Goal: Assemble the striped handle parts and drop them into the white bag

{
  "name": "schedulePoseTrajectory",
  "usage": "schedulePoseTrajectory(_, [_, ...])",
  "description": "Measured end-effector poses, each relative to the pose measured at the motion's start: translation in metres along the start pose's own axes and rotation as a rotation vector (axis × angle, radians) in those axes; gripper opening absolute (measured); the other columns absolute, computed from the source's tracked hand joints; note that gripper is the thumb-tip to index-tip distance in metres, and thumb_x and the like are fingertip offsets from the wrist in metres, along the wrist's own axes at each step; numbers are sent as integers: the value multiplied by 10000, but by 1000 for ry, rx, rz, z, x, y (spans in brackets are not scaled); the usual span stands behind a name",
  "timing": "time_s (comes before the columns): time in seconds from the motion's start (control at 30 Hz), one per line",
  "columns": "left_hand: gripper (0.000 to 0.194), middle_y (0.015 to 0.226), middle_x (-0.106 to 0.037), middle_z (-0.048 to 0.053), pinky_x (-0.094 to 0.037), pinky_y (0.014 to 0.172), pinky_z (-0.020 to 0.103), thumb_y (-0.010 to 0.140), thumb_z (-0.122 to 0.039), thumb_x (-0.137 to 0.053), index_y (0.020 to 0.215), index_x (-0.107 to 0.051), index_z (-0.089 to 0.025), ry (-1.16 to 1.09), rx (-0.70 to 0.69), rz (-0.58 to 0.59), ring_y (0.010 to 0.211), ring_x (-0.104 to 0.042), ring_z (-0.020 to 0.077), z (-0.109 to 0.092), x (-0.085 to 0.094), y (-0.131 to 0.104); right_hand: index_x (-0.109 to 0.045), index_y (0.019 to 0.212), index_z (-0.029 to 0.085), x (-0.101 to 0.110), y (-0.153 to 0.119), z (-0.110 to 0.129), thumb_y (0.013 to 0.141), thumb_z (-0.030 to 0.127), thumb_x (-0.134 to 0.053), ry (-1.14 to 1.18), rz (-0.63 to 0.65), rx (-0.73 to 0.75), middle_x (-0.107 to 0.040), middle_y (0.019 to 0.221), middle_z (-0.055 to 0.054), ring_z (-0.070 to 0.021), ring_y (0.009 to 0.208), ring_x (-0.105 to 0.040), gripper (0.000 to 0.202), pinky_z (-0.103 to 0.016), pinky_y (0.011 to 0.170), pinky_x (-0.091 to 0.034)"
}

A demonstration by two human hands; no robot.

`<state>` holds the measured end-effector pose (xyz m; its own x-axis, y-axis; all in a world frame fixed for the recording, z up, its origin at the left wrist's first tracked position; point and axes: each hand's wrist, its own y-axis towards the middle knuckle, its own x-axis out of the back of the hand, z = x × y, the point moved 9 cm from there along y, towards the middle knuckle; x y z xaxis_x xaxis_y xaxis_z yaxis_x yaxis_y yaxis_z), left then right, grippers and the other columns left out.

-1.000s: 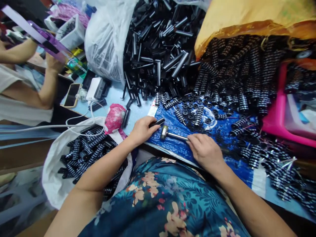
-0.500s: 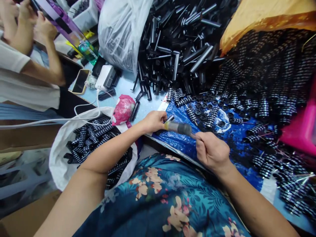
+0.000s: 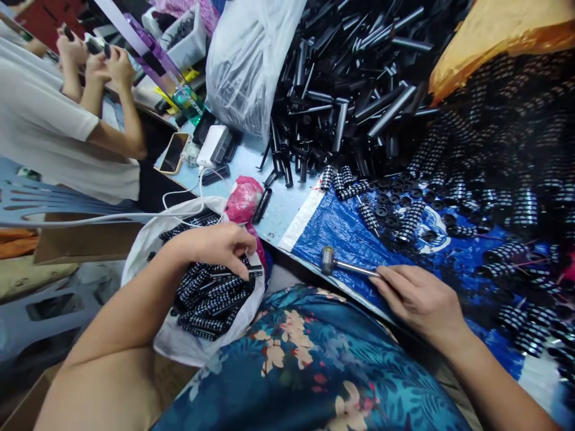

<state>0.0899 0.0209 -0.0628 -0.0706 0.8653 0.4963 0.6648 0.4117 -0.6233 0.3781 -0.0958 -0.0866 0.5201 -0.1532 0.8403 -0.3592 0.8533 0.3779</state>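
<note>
Near left, my left grip (image 3: 224, 245) at shiny black tube (image 3: 255, 271) over white sack (image 3: 164, 338); hold unclear. Right grip (image 3: 420, 299) clasps metal hammer (image 3: 328, 261). Blue plastic sheet's (image 3: 309, 242) white print (image 3: 432, 231) illegible.

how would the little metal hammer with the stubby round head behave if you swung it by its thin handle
The small metal hammer would probably feel head-heavy, since its thick head sits at the end of a slim handle. It looks stiff: the handle runs straight, with no visible bend. Laid down, it might roll slightly on that rounded head.
</note>
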Motion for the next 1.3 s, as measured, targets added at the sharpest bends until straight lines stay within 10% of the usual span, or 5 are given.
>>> schedulePoseTrajectory(0.2, [270,1010,-626,164,-394,849,437,942,-208,-431,848,-676,-144,630,230,-653,1003,-538,304,7,40,20,-687,1043,176,-12,13,2,1082,419,-584,59,7,-16,-673,992,-103,-289,842,-646,267,-408,753,-522])
schedulePoseTrajectory(0.47, [337,1003,-603,220,-360,836,510,909,-173,-381,826,-701,-112,797,357,-697,1013,-485,373,13,52,70,-588,1030,194,49,6,-85,1028,466,-485,-3,-324,-618,-675,802,-51,-239,646,-657,290,-323,615,-508])
schedulePoseTrajectory(0.77, [313,961,-663,172,-389,693,390,917,-302,-424,884,-688,-137,735,446,-787,908,-607,325,-8,51,53,-501,1210,153,17,55,-136,902,304,-722,-229,38,-813,-655,753,-47,-332,758,-664,408,-369,705,-486])
schedulePoseTrajectory(1.03, [320,764,-703,78,-311,572,301,937,-350,-418,1101,-651,-206,552,456,-570,699,-657,251,1,9,69,-445,1280,190,33,31,-97,904,463,-668,678,-257,-581,-587,820,5,-193,624,-563,515,-298,590,-477])
schedulePoseTrajectory(1.3, [199,636,-604,17,-384,643,288,861,-317,-474,859,-638,-204,310,222,-811,601,-576,175,-2,30,57,-631,1036,178,-24,23,-54,912,757,-637,1548,-337,-949,-553,791,-15,-148,579,-503,593,-235,519,-447])
